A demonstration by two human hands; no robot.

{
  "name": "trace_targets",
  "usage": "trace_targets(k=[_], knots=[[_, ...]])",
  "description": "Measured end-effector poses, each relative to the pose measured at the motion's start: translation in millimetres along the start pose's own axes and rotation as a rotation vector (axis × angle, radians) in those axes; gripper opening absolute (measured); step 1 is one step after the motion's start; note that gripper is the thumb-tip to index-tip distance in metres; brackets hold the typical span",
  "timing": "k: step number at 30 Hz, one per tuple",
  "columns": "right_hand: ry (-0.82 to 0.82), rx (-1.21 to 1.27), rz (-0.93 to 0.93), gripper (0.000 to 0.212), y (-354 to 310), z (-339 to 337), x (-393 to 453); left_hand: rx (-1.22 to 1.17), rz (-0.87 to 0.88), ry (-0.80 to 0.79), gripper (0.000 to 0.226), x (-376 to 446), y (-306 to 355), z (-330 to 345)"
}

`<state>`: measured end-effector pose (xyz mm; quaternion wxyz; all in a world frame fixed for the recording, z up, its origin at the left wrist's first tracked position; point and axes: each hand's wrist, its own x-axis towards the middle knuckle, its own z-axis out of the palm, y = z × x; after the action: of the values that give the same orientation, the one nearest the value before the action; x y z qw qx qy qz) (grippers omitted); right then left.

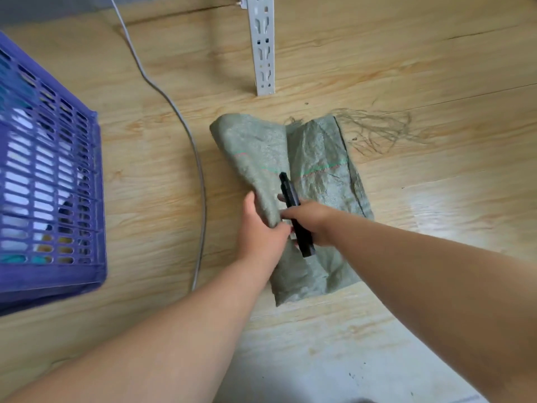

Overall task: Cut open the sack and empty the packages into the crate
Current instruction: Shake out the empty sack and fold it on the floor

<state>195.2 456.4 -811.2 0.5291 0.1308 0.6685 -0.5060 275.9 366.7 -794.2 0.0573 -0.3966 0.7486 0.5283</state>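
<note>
1. Sack (316, 158): green woven sack, flat and folded on the wooden floor (421, 68), its left side doubled over toward the middle. Frayed threads (377, 129) trail from its far right corner.
2. Left hand (261, 231): fingers curled round the folded left edge of the sack, gripping the fabric near the middle of its length.
3. Right hand (313, 222): closed round a black knife (295, 213), which lies along the sack with its far end pointing away from the person. Whether a blade is out cannot be told; the tool is blurred.
4. Crate (49, 181): purple slatted crate on the floor, well apart from the sack on the left. Light and dark shapes show through the slats, probably packages, though not clearly.
5. Other items: a grey cable (186, 126) runs across the floor between crate and sack; a white slotted metal upright (263, 45) stands just beyond the sack.
</note>
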Motion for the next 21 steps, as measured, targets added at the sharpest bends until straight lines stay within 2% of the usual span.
trace_targets(k=[1, 3, 5, 6, 8, 11, 12, 14, 15, 17, 19, 21], knots=[[-0.035, 0.085, 0.011, 0.014, -2, 3, -3, 0.046, 0.085, -0.010, 0.086, -4, 7, 0], [0.021, 0.111, 0.007, 0.017, -7, 2, -5, 0.182, 0.209, -0.038, 0.088, -11, 17, 3], [0.240, 0.107, -0.014, 0.010, -14, -9, -2, 0.298, 0.276, -0.081, 0.091, -13, 22, 10], [0.379, 0.098, -0.037, 0.014, -17, -17, -1, 0.320, 0.282, -0.133, 0.092, -13, 24, 15], [0.649, 0.044, -0.095, 0.028, -18, -33, -3, 0.368, 0.267, -0.309, 0.088, -11, 26, 26], [0.946, -0.094, -0.267, 0.018, -11, -49, -9, 0.319, 0.208, -0.613, 0.064, -14, 26, 37], [0.973, -0.148, -0.342, 0.017, -10, -50, -12, 0.278, 0.198, -0.647, 0.056, -15, 24, 37], [0.892, -0.342, -0.445, 0.020, -7, -49, -13, 0.260, 0.193, -0.617, 0.048, -14, 20, 31], [0.809, -0.453, -0.445, 0.022, -4, -47, -12, 0.298, 0.195, -0.590, 0.047, -12, 17, 26], [0.708, -0.554, -0.332, 0.028, 5, -48, -10, 0.457, 0.210, -0.539, 0.050, -7, 8, 16], [0.816, -0.481, -0.247, 0.031, 12, -52, -13, 0.592, 0.176, -0.515, 0.053, -4, 0, 6], [0.996, -0.474, -0.331, 0.030, 11, -55, -16, 0.629, 0.074, -0.567, 0.054, -3, -7, 0]])
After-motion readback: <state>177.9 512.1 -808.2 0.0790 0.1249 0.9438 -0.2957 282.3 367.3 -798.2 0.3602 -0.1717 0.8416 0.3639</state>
